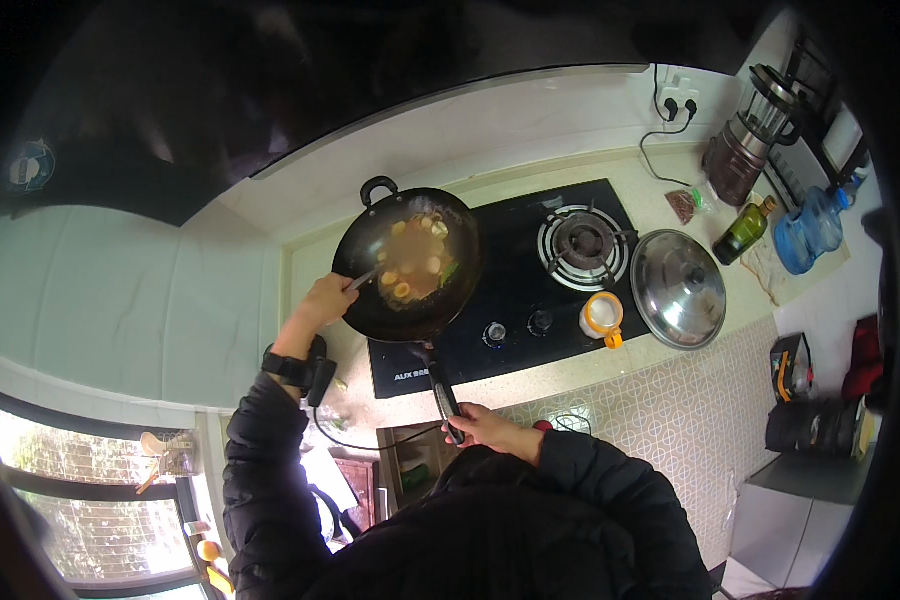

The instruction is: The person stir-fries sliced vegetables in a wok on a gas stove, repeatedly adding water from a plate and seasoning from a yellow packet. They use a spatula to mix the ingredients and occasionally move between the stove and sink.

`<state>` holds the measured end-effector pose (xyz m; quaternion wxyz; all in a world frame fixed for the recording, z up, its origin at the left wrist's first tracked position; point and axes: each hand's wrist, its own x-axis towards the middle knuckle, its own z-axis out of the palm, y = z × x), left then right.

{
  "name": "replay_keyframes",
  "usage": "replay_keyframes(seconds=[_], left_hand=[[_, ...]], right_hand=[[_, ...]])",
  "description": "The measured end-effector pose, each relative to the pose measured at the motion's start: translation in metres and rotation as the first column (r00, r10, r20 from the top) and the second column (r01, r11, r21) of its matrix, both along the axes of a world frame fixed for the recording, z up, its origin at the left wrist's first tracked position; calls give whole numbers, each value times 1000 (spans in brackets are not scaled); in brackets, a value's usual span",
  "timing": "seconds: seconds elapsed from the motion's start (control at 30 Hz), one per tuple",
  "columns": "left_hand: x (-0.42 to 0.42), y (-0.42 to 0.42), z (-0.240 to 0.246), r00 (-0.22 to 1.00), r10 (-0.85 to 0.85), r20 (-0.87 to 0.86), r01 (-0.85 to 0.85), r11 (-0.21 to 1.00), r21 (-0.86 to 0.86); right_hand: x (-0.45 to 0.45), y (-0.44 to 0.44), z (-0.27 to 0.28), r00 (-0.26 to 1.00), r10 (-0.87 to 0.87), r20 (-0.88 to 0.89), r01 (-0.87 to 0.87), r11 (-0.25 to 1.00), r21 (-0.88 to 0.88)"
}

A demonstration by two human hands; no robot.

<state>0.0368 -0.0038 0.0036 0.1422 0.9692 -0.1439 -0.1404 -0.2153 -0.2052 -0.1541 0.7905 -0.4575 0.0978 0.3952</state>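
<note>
A dark wok (360, 225) sits over the left side of the gas stove (510, 262). Inside it is a reddish-brown stew (412, 259) with pale round slices and a bit of green, partly blurred by steam. At the wok's left rim, my left hand (330, 298) grips a metal utensil (363, 279) that reaches into the food; its far end is hidden. My right hand (487, 430) is closed around the wok's long black handle (444, 390), close to my body.
Right of the wok are a bare burner (586, 238), a jar with an orange lid rim (602, 316) and a metal lid (679, 289). Farther right stand a green glass bottle (744, 232), a blue water jug (810, 229) and a blender (750, 139). A range hood (390, 82) hangs above.
</note>
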Motion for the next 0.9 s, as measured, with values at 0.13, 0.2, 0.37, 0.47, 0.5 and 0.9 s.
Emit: replay_keyframes(seconds=[0.13, 0.2, 0.37, 0.47, 0.5, 0.9], left_hand=[[3, 31, 45, 991, -55, -121, 64, 995, 72], [-4, 48, 64, 999, -45, -21, 48, 984, 173], [1, 66, 74, 981, -86, -177, 142, 930, 338], [3, 58, 44, 995, -53, -87, 73, 968, 239], [0, 51, 29, 998, -55, 12, 52, 983, 174], [11, 85, 53, 956, -178, 233, 62, 899, 434]], right_hand=[[0, -1, -1, 999, -20, -25, 20, 1000, 22], [1, 1, -2, 999, -24, -44, 25, 999, 30], [2, 5, -2, 998, -14, 62, 18, 998, -59], [3, 6, -3, 996, -17, 93, 25, 996, -81], [2, 6, -3, 996, -21, 84, 29, 995, -98], [1, 5, -7, 995, -25, 95, 36, 993, -116]])
